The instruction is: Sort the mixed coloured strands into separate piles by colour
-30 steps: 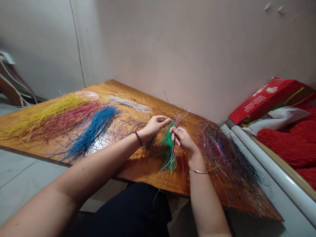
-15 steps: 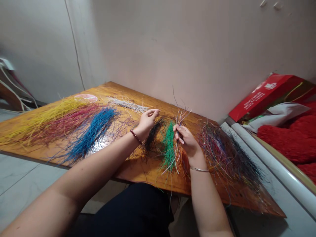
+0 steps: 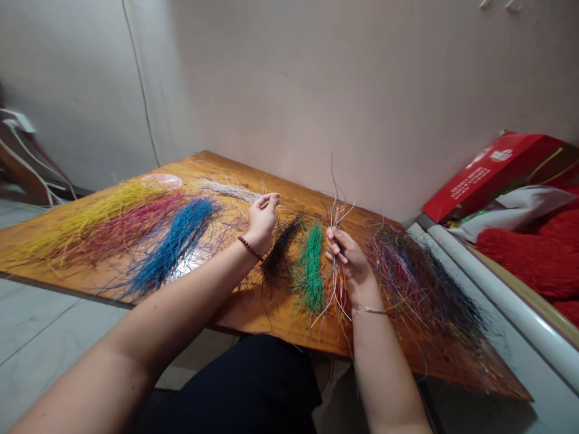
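My right hand (image 3: 346, 250) is closed around a loose bundle of thin wires (image 3: 337, 283), mostly white with a few darker ones, which fan out above and below the fist. Fingers pinched together, my left hand (image 3: 263, 218) is raised at the near end of a bundle of white wires (image 3: 228, 189). Whether a strand is between its fingertips cannot be made out. Between the hands lie black wires (image 3: 283, 250) and a pile of green wires (image 3: 312, 268). Orange wires (image 3: 342, 295) show partly behind the held bundle.
On the wooden table (image 3: 271, 313) lie blue wires (image 3: 174, 244), red wires (image 3: 136, 226) and yellow wires (image 3: 90, 217) to the left. A tangled pile of mixed dark wires (image 3: 420, 283) covers the right end. Beyond it are a red box (image 3: 488, 172) and red fabric (image 3: 529, 253).
My right hand with the wire bundle has shifted slightly right, away from the green pile. My left hand has moved a little left and up, still pinched.
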Action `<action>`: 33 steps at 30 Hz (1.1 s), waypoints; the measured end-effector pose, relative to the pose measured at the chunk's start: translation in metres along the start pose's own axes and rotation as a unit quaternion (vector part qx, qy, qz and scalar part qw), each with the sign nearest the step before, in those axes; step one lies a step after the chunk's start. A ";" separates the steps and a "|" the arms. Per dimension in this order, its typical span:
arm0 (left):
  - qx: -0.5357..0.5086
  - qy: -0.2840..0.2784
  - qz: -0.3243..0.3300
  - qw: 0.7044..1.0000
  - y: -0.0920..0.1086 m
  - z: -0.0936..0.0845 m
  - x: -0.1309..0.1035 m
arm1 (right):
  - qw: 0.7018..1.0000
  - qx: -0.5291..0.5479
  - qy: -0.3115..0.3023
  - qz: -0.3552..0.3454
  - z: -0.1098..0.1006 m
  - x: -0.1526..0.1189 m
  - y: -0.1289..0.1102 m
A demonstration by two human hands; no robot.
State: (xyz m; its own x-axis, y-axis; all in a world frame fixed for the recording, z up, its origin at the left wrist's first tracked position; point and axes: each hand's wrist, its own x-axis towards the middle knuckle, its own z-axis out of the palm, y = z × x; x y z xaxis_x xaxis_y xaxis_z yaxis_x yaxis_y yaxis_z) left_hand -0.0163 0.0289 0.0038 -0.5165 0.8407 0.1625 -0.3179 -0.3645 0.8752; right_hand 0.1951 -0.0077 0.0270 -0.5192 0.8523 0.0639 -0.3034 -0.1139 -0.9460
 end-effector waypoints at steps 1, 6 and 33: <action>-0.010 0.001 0.000 1.000 0.000 0.000 0.001 | 1.000 -0.001 0.000 0.001 0.000 0.000 0.000; -0.040 0.031 0.020 0.999 -0.001 -0.001 0.009 | 1.000 0.004 -0.015 0.009 0.000 -0.002 -0.002; -0.056 0.153 0.026 0.986 0.000 -0.009 0.028 | 0.901 0.334 -0.254 -0.109 -0.032 -0.008 -0.004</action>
State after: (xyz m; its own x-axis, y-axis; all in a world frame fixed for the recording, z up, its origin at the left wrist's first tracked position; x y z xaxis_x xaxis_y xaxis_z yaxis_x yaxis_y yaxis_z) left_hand -0.0376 0.0491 0.0042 -0.7446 0.6659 0.0453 -0.3619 -0.4598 0.8109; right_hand 0.2262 0.0023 0.0198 -0.6355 0.5677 0.5233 -0.7683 -0.3983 -0.5010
